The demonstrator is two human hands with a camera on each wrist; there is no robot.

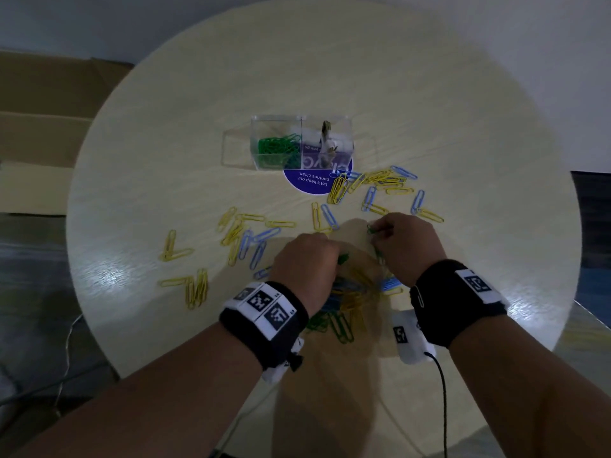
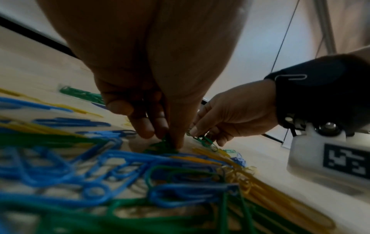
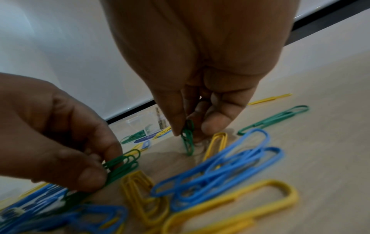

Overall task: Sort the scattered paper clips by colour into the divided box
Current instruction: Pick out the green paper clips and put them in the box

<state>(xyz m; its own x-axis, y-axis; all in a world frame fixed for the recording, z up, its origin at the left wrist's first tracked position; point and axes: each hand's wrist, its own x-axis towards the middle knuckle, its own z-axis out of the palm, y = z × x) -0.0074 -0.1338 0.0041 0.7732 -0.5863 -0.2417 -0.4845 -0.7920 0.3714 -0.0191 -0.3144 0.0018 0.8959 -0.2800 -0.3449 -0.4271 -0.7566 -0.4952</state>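
A clear divided box (image 1: 344, 125) stands at the table's middle, with green clips (image 1: 277, 147) in its left compartment. Yellow and blue clips (image 1: 380, 186) lie scattered in front of it. A mixed pile of blue, yellow and green clips (image 1: 350, 299) lies between my wrists. My left hand (image 1: 332, 256) pinches a bunch of green clips (image 3: 120, 164) just above the pile. My right hand (image 1: 373, 236) pinches green clips (image 3: 188, 136) that stand on end on the table. One more green clip (image 3: 276, 118) lies loose to the right.
A round purple sticker (image 1: 317, 183) lies under the box's front right corner. The box's right compartment holds a small pale object (image 1: 327, 140). Cardboard (image 1: 43, 127) lies beyond the table's left edge. Cables hang off the near edge.
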